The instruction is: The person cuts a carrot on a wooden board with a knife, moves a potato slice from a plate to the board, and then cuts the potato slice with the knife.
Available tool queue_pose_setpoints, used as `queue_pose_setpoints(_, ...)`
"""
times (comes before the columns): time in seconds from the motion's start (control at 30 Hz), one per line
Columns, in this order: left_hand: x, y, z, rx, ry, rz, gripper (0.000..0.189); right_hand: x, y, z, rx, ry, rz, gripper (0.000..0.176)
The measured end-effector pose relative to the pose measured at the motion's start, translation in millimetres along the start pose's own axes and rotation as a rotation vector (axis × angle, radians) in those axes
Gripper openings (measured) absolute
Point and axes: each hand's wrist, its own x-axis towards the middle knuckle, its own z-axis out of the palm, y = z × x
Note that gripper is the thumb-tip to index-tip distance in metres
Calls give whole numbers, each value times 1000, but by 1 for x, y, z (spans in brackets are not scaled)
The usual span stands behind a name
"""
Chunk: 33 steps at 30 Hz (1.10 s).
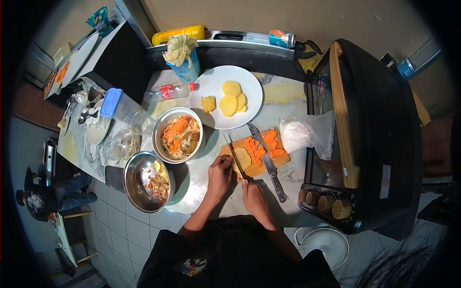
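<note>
My right hand (253, 194) is closed around the handle of a knife, whose thin blade (231, 145) points away from me across the cutting board (283, 157). Beside the blade, my left hand (220, 175) has its fingers curled against pale yellow potato slices (243, 157) at the board's left side; the fingertips partly hide them. Chopped carrot (255, 152) is heaped on the middle and right of the board. A larger knife (272, 172) with a dark handle lies across the carrot, its handle reaching over the near edge.
Potato pieces lie on a white plate (201, 82) behind. Left stand a white bowl (156, 137) of shredded vegetables and a steel bowl (136, 192) with peelings. A bag of white powder (295, 134) rests right, beside a black oven (379, 144). Another person (41, 199) is far left.
</note>
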Motion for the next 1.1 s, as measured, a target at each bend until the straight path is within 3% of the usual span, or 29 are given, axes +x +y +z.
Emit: queue_pose_setpoints(1.1,3,1,-1,-2,35,3,17,-5,-10,-3,-41,32,118,51)
